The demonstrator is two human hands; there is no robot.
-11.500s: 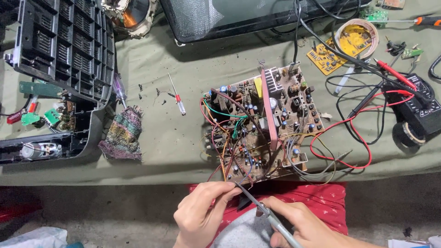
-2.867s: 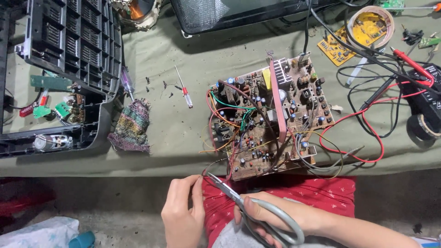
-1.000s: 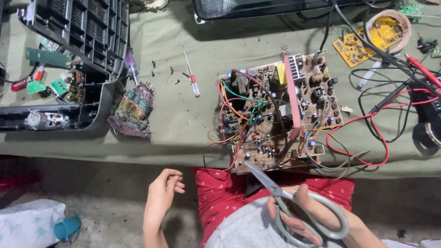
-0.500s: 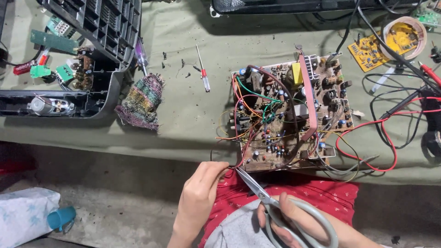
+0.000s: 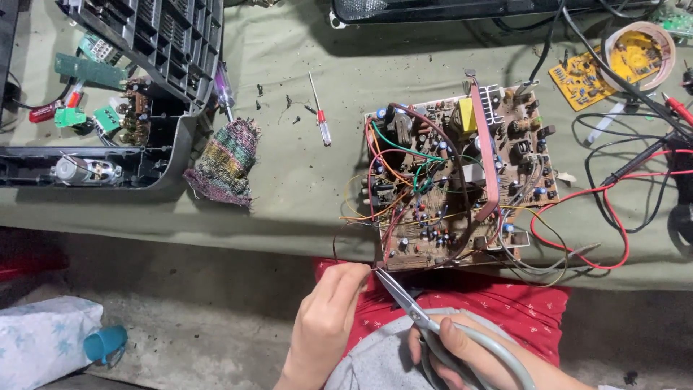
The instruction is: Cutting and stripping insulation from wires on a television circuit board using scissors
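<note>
A brown circuit board (image 5: pixel 462 180) crowded with components and coloured wires lies at the near edge of the green-covered table (image 5: pixel 303 180). My left hand (image 5: pixel 328 314) pinches a thin wire that hangs from the board's front left corner. My right hand (image 5: pixel 462 354) holds grey-handled scissors (image 5: pixel 419 314) by the handles. The blades point up and left, and their tips meet the wire just beside my left fingertips.
A black plastic casing (image 5: pixel 144 43) with small green boards sits at the far left, a striped cloth (image 5: pixel 227 159) beside it. A red-handled screwdriver (image 5: pixel 320 119) lies mid-table. Red and black probe leads (image 5: pixel 613 209) and a yellow board (image 5: pixel 585 76) lie right. A blue cup (image 5: pixel 105 343) is on the floor.
My left hand dropped away from the wire, then came back up and pinched it again. The scissors' tips have closed in on the wire by the board's corner. The camera drifted left.
</note>
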